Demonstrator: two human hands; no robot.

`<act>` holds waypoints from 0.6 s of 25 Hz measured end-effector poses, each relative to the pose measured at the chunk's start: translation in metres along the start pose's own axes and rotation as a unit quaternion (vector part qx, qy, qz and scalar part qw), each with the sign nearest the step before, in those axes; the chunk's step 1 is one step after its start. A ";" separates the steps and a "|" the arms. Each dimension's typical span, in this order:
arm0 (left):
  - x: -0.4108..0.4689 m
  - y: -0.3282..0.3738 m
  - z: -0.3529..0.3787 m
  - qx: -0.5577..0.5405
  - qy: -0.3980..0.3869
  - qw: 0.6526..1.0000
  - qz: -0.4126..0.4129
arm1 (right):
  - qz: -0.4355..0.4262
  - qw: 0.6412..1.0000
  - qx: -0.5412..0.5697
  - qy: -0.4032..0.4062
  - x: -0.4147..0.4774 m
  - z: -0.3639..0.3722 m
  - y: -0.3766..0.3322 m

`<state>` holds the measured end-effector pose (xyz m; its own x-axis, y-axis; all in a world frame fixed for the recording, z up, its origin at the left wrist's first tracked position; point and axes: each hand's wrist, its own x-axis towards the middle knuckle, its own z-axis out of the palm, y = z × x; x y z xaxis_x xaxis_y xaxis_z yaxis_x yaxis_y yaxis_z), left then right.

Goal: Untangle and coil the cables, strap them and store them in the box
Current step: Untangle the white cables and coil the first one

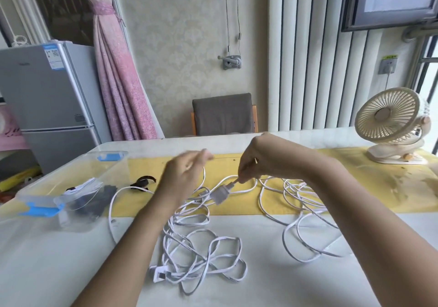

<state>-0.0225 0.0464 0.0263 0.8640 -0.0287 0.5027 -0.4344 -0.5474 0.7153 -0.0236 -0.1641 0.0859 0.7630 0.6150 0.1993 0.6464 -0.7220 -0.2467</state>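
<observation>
Right hand [256, 162]: raised above the table [59, 264], thumb and fingertips pressed together on the narrow neck of a white plug [221, 194]. The plug hangs just below and to the left of this hand, tilted, clear of the table.

Left hand [182, 174]: raised level with the right hand and near it, blurred. The fingers look loosely spread. A strand of cable rises to its fingertips, but whether it is held cannot be told.

Cables [199, 242]: white and flat, in two loose tangles joined by strands that pass under both hands. One heap lies below the left hand and wrist, nearer the person. The other lies under the right forearm and spreads out to the right.

Second plug [158, 276]: white, at the near edge of the left heap, resting on the table.

Box [59, 181]: clear plastic with blue clips, open, on the table well to the left of the left hand. Dark items and something white lie inside.

Strap [142, 182]: black, curled, on the table between the box and the left hand.

Runner [355, 188]: yellow, lying across the table beneath and beyond both hands.

Fan [391, 122]: cream, on the table far to the right of the right hand.
</observation>
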 end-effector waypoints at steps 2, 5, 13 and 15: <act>-0.009 0.021 0.014 -0.127 -0.189 0.972 -0.056 | -0.041 0.998 0.010 0.040 -0.002 -0.003 -0.012; -0.014 0.027 0.014 -0.256 -0.314 0.906 -0.122 | -0.081 0.991 0.044 0.094 0.003 0.003 -0.018; -0.012 0.003 -0.005 -0.377 -0.480 0.785 -0.102 | -0.069 0.945 0.076 0.310 0.008 -0.004 0.018; -0.014 0.005 0.012 -0.393 -0.509 0.756 -0.125 | -0.049 0.936 0.052 0.345 0.014 0.005 0.022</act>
<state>-0.0333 0.0344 0.0169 0.5194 -0.8534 -0.0431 0.1023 0.0121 0.9947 0.0007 -0.1696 0.0781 0.5458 0.2997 0.7825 0.7372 -0.6156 -0.2784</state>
